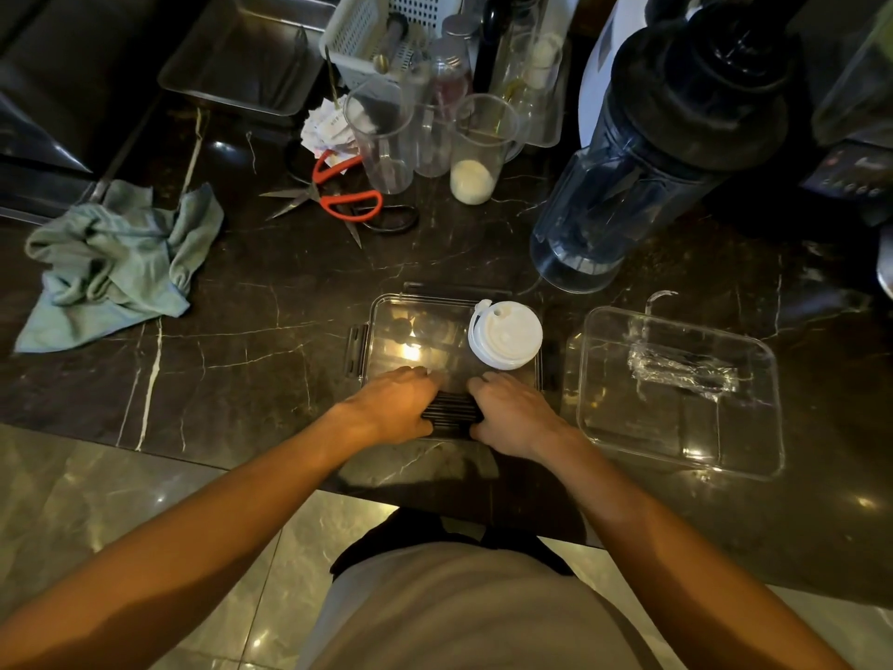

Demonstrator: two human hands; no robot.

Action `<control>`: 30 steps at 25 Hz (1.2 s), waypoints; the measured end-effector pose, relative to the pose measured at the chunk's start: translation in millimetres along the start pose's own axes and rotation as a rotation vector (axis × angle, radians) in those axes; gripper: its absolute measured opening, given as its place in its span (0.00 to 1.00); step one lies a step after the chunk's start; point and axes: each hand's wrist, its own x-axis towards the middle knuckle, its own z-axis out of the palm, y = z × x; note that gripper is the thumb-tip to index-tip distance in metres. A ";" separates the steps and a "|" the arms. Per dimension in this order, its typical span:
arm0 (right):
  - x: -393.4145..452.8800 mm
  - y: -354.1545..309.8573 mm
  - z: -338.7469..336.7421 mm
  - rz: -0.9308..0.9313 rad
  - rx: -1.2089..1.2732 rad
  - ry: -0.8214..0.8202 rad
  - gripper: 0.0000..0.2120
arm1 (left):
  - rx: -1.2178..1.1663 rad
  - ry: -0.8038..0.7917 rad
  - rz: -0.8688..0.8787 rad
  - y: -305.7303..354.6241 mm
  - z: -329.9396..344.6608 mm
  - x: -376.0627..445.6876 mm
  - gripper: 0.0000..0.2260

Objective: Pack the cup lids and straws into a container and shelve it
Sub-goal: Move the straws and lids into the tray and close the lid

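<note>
A green cloth (116,263) lies crumpled on the dark stone counter (270,331) at about 9 o'clock. Red scissors (338,193) lie at 11 o'clock, with clear cups (381,142) just behind them. One cup (476,152) has something white in the bottom.

In the middle sits a clear container (386,331) with dark clips on its sides. A white cup lid (505,333) rests at its 1 o'clock corner. A bunch of black straws (452,411) lies along its 6 o'clock edge.

The left hand (391,408) holds the left end of the straws, with its fingers bent down over them. The right hand (512,413) holds the right end the same way. The two hands are close, with only the straws between them.

A big dark blender jug (642,152) leans at 1 o'clock. A second clear box (681,394) sits at 3 o'clock, near the container but not touching it. Something in crinkly clear wrap (681,374) shows at it; I cannot tell if it lies inside or on top
</note>
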 end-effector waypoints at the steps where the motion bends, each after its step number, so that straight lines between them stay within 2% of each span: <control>1: 0.7 0.3 -1.1 0.000 0.006 -0.006 0.16 | -0.011 -0.009 -0.010 -0.4 -1.0 0.1 0.17; 10: -2.5 -2.7 -5.5 -0.066 -0.039 0.012 0.11 | 0.010 0.007 -0.052 4.0 -0.4 -2.8 0.14; 15: -11.2 -8.9 -24.3 -0.119 -0.118 0.137 0.10 | 0.046 0.093 -0.049 9.1 -17.8 -9.8 0.10; 19: -30.6 5.3 -56.3 -0.129 -0.234 0.298 0.14 | 0.037 0.224 -0.002 30.5 -46.8 -4.6 0.09; 22: -50.3 39.9 -77.5 -0.058 -0.180 0.321 0.13 | 0.107 0.259 0.061 53.8 -68.3 12.2 0.14; 26: -78.1 89.7 -81.2 0.056 -0.095 0.333 0.13 | 0.073 0.255 0.105 94.3 -75.8 43.6 0.05; 30: -102.0 139.1 -68.0 0.177 -0.003 0.281 0.14 | 0.073 0.263 0.173 144.8 -59.5 74.3 0.09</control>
